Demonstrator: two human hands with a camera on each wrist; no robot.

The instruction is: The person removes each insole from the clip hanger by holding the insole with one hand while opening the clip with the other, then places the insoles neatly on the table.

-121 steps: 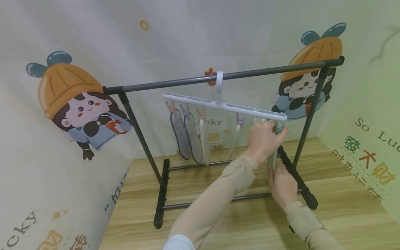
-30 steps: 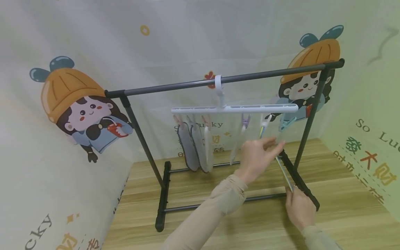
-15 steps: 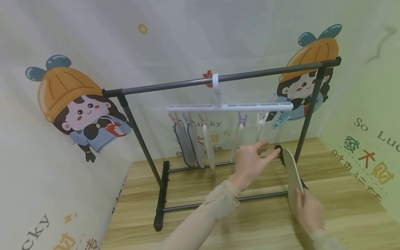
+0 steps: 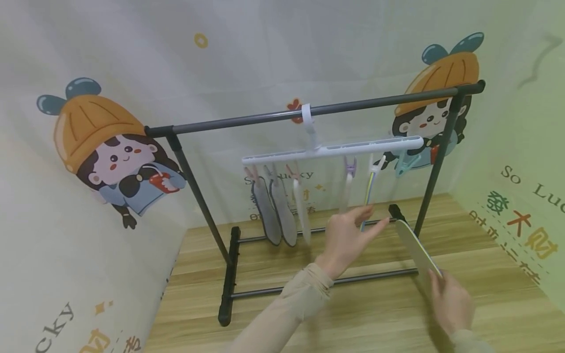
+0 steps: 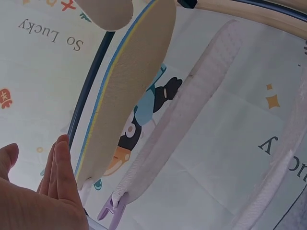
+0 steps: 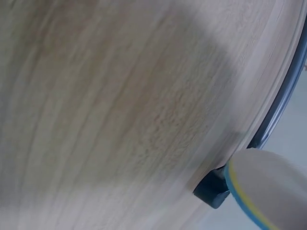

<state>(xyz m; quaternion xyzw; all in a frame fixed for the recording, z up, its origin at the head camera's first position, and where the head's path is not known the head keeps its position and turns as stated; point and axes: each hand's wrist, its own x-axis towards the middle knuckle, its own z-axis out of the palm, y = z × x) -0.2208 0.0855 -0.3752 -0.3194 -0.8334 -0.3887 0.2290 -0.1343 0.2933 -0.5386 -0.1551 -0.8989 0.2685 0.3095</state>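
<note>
My right hand (image 4: 452, 301) pinches the near end of a pale insole (image 4: 415, 247) with a blue and yellow edge, tilted over the wooden tabletop; the insole's far end also shows in the right wrist view. My left hand (image 4: 346, 240) holds nothing, its fingers extended, thumb apart. Close to it hangs a matching insole (image 5: 129, 91) from a white clothespin (image 4: 375, 167). To the right, a teal clothespin (image 4: 407, 164) dangles with nothing in its grip. Both pins hang from a white hanger (image 4: 326, 152), which tilts slightly, its right end higher.
The hanger hooks over the top bar of a dark metal rack (image 4: 247, 118). Along its left half hang two grey insoles (image 4: 267, 211) and a white insole (image 4: 302, 211). A purple clothespin (image 4: 350, 166) holds another white one. Lower rack bars (image 4: 375, 278) cross above the wooden tabletop (image 4: 353, 323).
The insole has come off the teal clothespin and moved down and right in my right hand. My left hand has let go of that pin and moved down and left. The hanger has swung.
</note>
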